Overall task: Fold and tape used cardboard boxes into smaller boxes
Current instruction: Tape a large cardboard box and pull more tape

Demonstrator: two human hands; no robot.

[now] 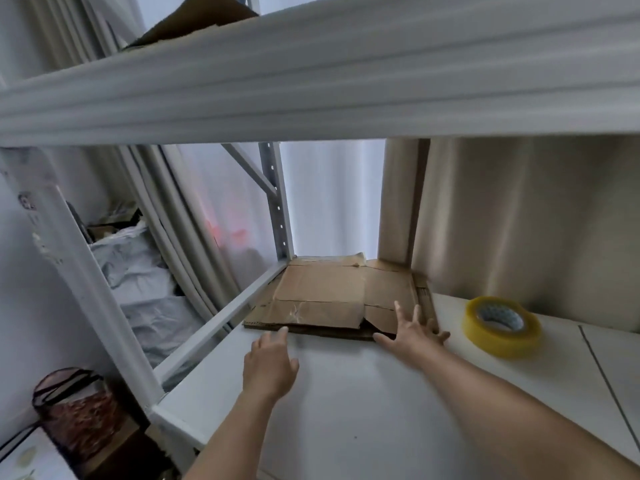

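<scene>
Flattened cardboard boxes [332, 299] lie in a flat brown stack at the far end of a white shelf board [346, 393], at about 12 o'clock from the hands, their corrugated edges showing along the near side and one flap creased. Far left, at 8 o'clock, a dark mesh basket [74, 414] holds something reddish-brown that is too blurred to name. Above it, at 10 o'clock, crumpled grey plastic bags [138, 278] are heaped beside the white metal rack upright [86, 289]. The left hand [270, 365] reaches with fingers straight and loosely spread, fingertips at the stack's near edge, gripping nothing. The right hand [412, 332] lies flat and splayed on the stack's near right corner, also gripping nothing. At 3 o'clock, a thick roll of yellowish clear packing tape [502, 327] lies flat on the board, just beside the right hand.
</scene>
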